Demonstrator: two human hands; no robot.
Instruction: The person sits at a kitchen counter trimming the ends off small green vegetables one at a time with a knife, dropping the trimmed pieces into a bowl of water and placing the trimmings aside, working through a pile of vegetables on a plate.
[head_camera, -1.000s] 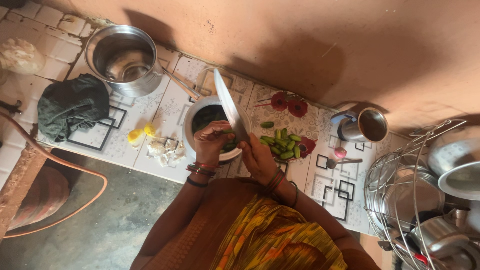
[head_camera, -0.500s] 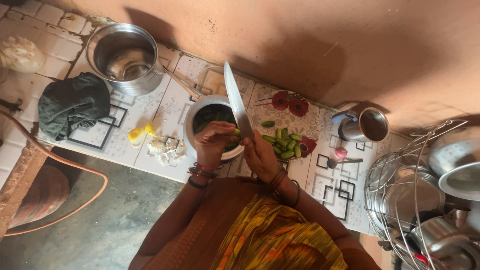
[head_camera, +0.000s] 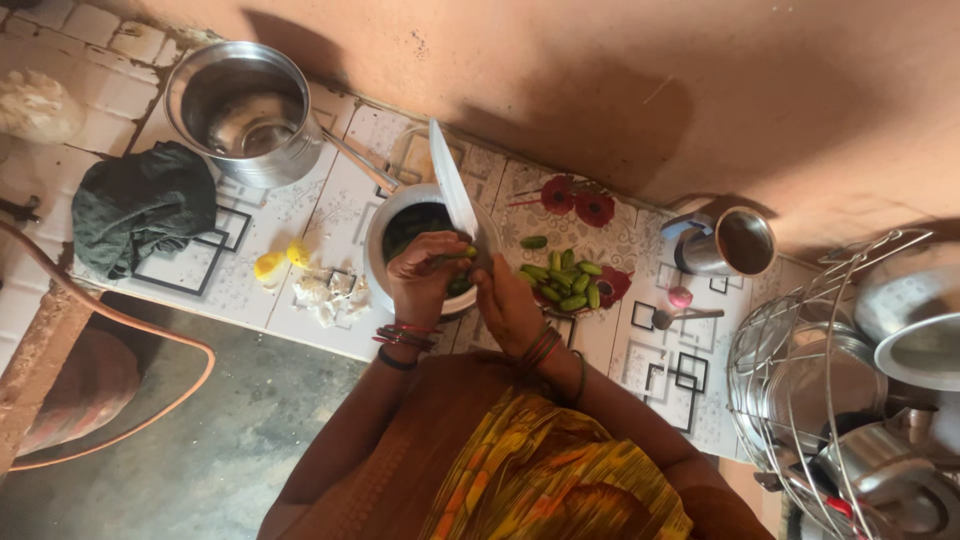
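Observation:
My left hand pinches a small green gourd above a white bowl that holds cut green pieces. My right hand grips the handle of a large knife, whose blade points up and away, its edge against the gourd. A pile of several whole green gourds lies on the tiled counter just right of the bowl, beside my right hand.
A steel pot and a dark green cloth sit at the left. Two yellow pieces and white scraps lie near the counter's front edge. A steel cup, a spoon and a wire basket of steel vessels stand at the right.
The knife blade swung a little to the right, then back left and lower against the gourd. Both hands stayed over the bowl.

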